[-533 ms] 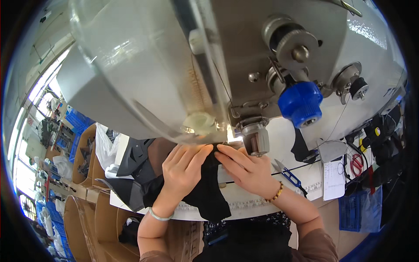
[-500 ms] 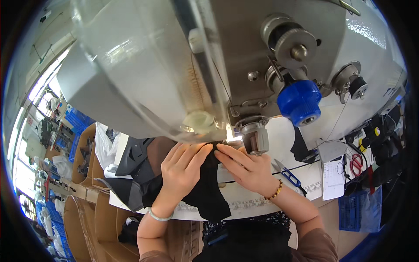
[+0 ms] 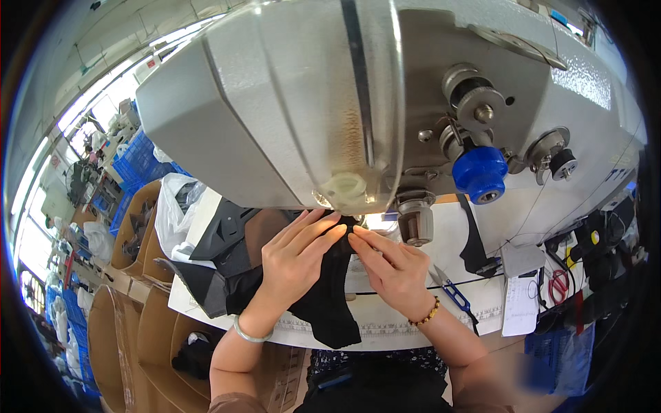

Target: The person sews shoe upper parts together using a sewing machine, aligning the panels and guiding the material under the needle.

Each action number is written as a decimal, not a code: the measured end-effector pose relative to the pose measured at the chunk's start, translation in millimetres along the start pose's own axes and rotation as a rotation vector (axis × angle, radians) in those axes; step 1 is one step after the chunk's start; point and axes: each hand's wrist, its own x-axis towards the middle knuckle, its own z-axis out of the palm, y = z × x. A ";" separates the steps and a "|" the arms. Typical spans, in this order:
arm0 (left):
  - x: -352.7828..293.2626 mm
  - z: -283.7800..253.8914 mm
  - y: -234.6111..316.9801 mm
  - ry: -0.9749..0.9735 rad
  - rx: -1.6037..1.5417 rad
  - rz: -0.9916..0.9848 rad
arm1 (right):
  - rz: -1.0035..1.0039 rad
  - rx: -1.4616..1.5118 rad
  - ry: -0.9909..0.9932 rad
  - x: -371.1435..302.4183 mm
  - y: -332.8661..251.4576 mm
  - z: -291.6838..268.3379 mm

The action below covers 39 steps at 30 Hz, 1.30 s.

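Observation:
A black piece of fabric [image 3: 335,296] lies under the head of a sewing machine [image 3: 303,103], its lower end hanging toward the table's near edge. My left hand [image 3: 292,265] presses on the fabric from the left, thumb and fingertips together at its edge. From the right, my right hand [image 3: 396,270] pinches the same edge, the two thumbs nearly touching. The needle area is mostly hidden behind the machine head and my fingers. More dark fabric pieces [image 3: 231,237], grey and brownish, are heaped left of my left hand.
Blue-handled snips [image 3: 454,294] lie right of my right wrist, near a notepad [image 3: 520,306] and red-handled scissors [image 3: 558,286]. A black strip [image 3: 471,241] rests on the table. Cardboard boxes [image 3: 113,344] and a white plastic bag [image 3: 169,213] stand left. A blue crate [image 3: 551,361] sits lower right.
The view has shifted, so the machine head shows farther right and its body looks sharper. Both hands stay at the fabric edge, with only slight finger movement.

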 end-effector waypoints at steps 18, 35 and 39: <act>-7.2 -76.8 89.9 -0.481 0.146 -0.182 | 0.094 0.132 0.001 -4.6 5.9 -2.9; 56.2 -17.8 -47.6 -1.008 -0.706 -0.398 | 0.029 0.058 0.054 4.5 10.2 -9.2; 44.3 -14.5 -44.5 -0.896 -0.643 -0.413 | 0.071 0.113 0.018 3.9 11.9 -12.8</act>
